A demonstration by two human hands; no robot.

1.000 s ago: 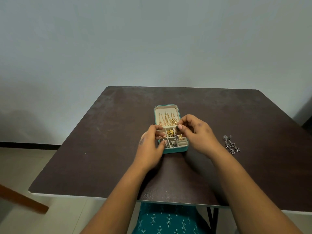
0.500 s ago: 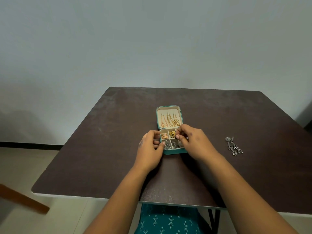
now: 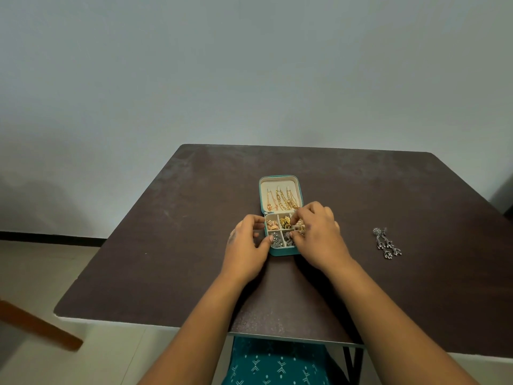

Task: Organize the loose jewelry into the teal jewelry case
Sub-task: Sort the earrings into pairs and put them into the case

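left hand (image 3: 245, 245) grips case (image 3: 280, 181) | right hand (image 3: 319, 232) pinching inside, contents unclear | earrings (image 3: 386, 243) apart

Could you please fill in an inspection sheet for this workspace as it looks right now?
Surface: dark brown table, scuffed and dusty.
Job's things: teal jewelry case lies open near the table's middle; gold chains in the lid; earrings fill the tray compartments. Silver dangling earrings lie loose on the table, to the right, apart from the case.
Clutter: nothing seen.
Grippers: left hand grips the case's left edge; right hand has curled fingers reaching into the right compartments, and what they pinch is hidden.
Cables: nothing seen.
Surroundings: plain pale wall, tiled floor, a brown wooden bar at lower left.
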